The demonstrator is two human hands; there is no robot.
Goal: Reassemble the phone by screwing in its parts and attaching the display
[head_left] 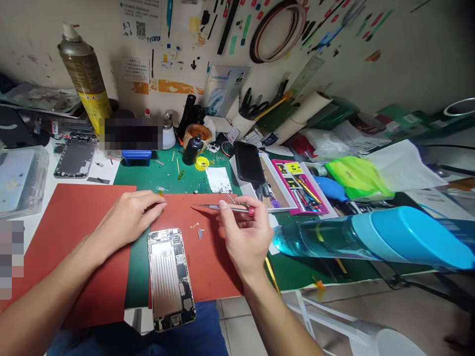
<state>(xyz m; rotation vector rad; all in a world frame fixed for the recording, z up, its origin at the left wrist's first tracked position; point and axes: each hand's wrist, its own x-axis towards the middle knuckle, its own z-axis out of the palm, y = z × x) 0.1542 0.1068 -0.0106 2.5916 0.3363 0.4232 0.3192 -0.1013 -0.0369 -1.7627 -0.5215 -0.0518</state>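
In my right hand (245, 232) is a slim precision screwdriver (211, 206) with a red end cap, its fine tip pointing left above the red mat (211, 272). Thin metal prongs (230, 198) show behind those fingers; whether I hold them too, I cannot tell. My left hand (135, 215) rests over the mats with its fingers curled together; anything between the fingertips is hidden. Just below it lies an opened phone (166, 277), its inner boards and silvery plate exposed, the lower end past the mat's edge. Right of the phone sit a small grey metal bracket (201, 233) and tiny parts (194, 225).
A blue water bottle (334, 237) lies at the right. Behind are a black phone (249, 163) on a white tray, a pink tool tray (315, 205), a dark bottle (193, 150) and a spray can (87, 79). A phone shell (76, 155) lies at left.
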